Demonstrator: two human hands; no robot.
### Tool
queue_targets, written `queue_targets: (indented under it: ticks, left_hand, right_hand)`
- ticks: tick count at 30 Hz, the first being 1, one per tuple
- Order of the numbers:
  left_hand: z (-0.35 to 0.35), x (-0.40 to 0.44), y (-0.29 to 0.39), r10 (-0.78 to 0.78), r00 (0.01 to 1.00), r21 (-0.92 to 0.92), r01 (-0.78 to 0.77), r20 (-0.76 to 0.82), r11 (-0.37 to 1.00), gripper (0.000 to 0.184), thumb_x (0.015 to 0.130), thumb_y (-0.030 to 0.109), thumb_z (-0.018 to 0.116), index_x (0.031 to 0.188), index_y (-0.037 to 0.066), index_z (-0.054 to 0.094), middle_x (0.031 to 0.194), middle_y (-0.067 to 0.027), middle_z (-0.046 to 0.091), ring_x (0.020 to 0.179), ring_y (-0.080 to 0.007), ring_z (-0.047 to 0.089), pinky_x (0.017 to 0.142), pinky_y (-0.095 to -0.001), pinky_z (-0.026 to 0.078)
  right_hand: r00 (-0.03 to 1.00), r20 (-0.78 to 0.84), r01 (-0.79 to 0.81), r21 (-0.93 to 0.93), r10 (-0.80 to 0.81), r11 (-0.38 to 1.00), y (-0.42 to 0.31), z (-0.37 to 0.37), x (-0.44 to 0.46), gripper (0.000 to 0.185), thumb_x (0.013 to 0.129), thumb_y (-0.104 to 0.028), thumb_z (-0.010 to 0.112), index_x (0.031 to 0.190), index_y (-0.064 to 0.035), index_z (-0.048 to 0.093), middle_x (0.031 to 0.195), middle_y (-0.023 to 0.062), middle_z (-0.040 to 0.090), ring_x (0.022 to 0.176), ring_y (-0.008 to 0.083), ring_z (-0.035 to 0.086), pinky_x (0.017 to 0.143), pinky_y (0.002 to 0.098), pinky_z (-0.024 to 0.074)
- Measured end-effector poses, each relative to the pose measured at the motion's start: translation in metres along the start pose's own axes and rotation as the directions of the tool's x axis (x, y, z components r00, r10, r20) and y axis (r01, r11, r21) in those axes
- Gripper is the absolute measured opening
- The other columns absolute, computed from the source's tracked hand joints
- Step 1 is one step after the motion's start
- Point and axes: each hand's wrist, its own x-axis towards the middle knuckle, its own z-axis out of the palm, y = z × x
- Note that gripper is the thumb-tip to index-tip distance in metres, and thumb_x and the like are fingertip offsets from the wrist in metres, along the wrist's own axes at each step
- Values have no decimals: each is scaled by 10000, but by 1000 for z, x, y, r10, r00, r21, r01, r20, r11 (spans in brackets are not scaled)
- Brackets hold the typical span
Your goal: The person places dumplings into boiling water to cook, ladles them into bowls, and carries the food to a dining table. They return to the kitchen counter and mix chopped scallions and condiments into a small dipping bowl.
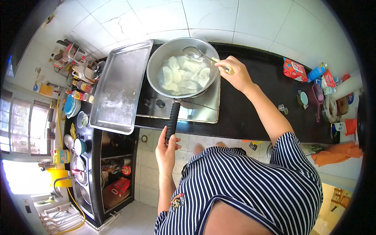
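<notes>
A large grey pan stands on the gas stove, with pale dumpling-like pieces lying in cloudy liquid. My left hand is closed round the end of the pan's black handle, which points toward my body. At the pan's right rim, my right hand grips a ladle by its yellowish handle. The ladle's metal bowl is over the upper part of the pan, above the pieces; whether it touches the liquid is hard to tell.
A large metal tray with whitish residue lies left of the pan. Bottles, bowls and a sink are farther left. On the right of the black counter stand a red packet, a blue can and small cups.
</notes>
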Motion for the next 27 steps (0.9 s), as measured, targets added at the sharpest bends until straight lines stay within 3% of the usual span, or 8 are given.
queue_targets:
  ticks: [4,7,11,14,15,19,22,27]
  left_hand:
    - [1,0,7,4,1000,28,-4,3,1000,531,965,224,595,1407,-13,423,855,-85,673,668,-87,604,631,-229,509]
    - [4,-1,4,-4,1000,27,3,4,1000,534,964,227,596,1408,-11,421,851,-85,671,667,-87,603,634,-227,508]
    - [2,-1,6,17,1000,39,-17,7,999,525,966,230,594,1405,-7,429,859,-86,672,677,-91,611,633,-224,504]
    - [5,-1,7,34,999,42,-33,-40,999,474,972,212,583,1389,17,469,841,-84,687,642,-82,599,599,-220,478]
    - [6,-2,7,33,999,42,-31,-43,999,474,972,212,583,1389,17,469,841,-84,687,642,-82,599,599,-220,478]
    - [8,-5,9,26,998,64,-22,-63,998,480,973,215,581,1394,18,462,864,-82,685,651,-78,597,603,-221,478]
    - [11,-9,6,32,995,62,-26,-92,998,489,980,228,571,1406,23,445,888,-77,675,659,-76,588,618,-224,478]
    - [13,-16,1,45,991,66,-37,-123,997,523,992,259,549,1437,33,394,898,-82,674,665,-95,611,642,-237,508]
  right_hand:
    - [999,22,-36,54,35,998,-17,-18,-19,175,810,-59,691,975,-120,692,842,74,595,762,226,597,702,320,492]
    - [994,82,69,79,-75,994,-35,-31,-33,197,793,21,685,968,-71,682,810,70,584,724,201,574,664,311,471]
    - [969,214,77,223,-126,972,-51,-37,-49,267,788,42,672,1019,-89,679,836,60,577,728,184,579,660,290,478]
    - [957,265,69,177,-115,982,-44,-32,-52,278,786,41,673,1027,-96,680,844,55,565,727,183,578,656,287,479]
    - [963,225,117,136,-146,984,-40,-28,-51,249,781,-26,713,1009,-119,677,822,63,549,711,208,585,625,320,496]
    - [976,136,168,17,-169,986,-33,-11,-37,271,777,-36,716,1027,-131,670,867,64,554,740,223,597,666,324,514]
    - [969,100,217,87,-226,972,-13,18,-19,295,778,24,694,1030,-129,672,867,61,532,751,207,577,663,310,487]
    - [923,279,241,121,-266,963,-2,27,-7,278,759,14,700,999,-121,661,870,61,525,740,225,571,672,320,490]
